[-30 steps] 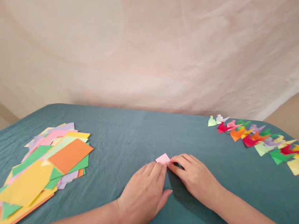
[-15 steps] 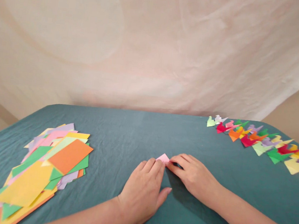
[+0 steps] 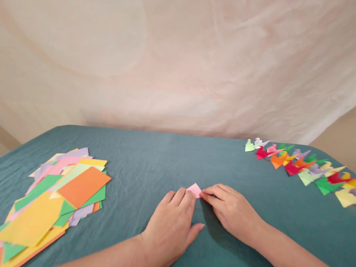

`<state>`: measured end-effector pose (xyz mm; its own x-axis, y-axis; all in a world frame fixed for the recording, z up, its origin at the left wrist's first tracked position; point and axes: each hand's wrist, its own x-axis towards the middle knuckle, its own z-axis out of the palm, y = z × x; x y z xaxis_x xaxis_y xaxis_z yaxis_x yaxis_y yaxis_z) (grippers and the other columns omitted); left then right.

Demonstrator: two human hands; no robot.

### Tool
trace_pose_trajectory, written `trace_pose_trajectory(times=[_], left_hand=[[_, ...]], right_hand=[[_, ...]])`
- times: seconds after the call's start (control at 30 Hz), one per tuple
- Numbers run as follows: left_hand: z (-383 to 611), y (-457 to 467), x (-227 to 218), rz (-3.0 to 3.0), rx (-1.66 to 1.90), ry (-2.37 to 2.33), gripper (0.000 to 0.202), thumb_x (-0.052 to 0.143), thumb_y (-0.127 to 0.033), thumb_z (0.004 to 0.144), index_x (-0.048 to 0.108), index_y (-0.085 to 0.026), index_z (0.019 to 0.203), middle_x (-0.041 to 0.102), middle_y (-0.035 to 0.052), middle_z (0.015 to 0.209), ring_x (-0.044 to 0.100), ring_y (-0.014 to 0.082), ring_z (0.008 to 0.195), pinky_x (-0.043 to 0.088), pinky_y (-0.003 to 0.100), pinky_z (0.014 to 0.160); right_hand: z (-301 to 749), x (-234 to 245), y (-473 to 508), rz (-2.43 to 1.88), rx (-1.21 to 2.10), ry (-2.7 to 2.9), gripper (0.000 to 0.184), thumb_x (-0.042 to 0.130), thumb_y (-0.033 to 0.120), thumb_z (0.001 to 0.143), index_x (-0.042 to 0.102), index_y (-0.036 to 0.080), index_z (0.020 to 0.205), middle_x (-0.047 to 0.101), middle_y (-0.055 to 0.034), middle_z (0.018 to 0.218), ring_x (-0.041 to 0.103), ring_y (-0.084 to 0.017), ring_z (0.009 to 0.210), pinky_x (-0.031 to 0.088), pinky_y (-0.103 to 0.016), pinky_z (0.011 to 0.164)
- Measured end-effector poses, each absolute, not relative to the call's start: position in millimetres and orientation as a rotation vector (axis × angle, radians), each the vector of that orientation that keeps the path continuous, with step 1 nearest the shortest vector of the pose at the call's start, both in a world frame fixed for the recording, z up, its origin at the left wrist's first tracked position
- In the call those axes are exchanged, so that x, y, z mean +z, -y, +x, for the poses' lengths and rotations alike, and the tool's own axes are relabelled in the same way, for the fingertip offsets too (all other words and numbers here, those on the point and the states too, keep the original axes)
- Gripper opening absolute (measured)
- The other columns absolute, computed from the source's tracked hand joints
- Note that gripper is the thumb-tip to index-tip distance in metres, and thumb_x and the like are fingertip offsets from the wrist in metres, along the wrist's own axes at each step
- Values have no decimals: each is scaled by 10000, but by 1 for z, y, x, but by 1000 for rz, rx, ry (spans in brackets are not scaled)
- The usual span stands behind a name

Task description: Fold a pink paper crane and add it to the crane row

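A small folded piece of pink paper [image 3: 195, 189] lies on the teal tablecloth [image 3: 148, 164] near the middle. My left hand [image 3: 172, 227] lies flat over its near side, fingers together and pressing down on it. My right hand [image 3: 230, 210] comes in from the right, its fingertips pinching the paper's right edge. Most of the paper is hidden under both hands; only a far corner shows.
A loose pile of coloured paper squares [image 3: 55, 192] lies at the left, topped by orange and yellow sheets. A row of several folded paper figures [image 3: 309, 170] in mixed colours runs along the far right. A pale cloth backdrop [image 3: 174, 56] hangs behind the table.
My left hand has slid a little away from me over the pink paper, covering more of it. The right hand has barely moved.
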<state>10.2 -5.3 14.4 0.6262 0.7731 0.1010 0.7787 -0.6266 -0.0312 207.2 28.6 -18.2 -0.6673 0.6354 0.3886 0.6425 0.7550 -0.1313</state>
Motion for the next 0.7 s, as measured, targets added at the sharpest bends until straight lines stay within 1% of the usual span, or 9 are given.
trace_pose_trajectory(times=[0.13,0.3,0.47,0.7], left_hand=[[10,5,11,-2722,-141,1266,525,414,-458,873,476,-72,1222,507,133,1222,404,281,1154,359,413,929],[9,4,6,-2687,-173,1228,554,407,-473,872,465,-68,1245,487,135,1261,354,275,1215,324,399,966],[10,4,6,-2677,-171,1197,570,418,-476,863,474,-46,1234,494,155,1252,388,274,1191,309,389,977],[11,3,7,-2663,-151,1164,558,424,-473,859,505,-46,1209,510,166,1235,413,282,1169,286,396,989]], right_hand=[[208,-17,-27,-957,-16,2506,329,393,80,862,605,151,1103,640,-86,1023,571,-188,918,493,-349,806],[208,-16,-26,-939,-70,2526,285,425,133,879,615,166,1089,642,-88,1008,575,-188,917,497,-348,792],[207,-17,-26,-940,-102,2562,264,452,164,882,606,166,1097,631,-93,1001,567,-190,913,491,-343,787],[206,-15,-24,-939,-128,2615,280,467,155,867,585,185,1119,607,-92,1012,547,-194,920,478,-343,780]])
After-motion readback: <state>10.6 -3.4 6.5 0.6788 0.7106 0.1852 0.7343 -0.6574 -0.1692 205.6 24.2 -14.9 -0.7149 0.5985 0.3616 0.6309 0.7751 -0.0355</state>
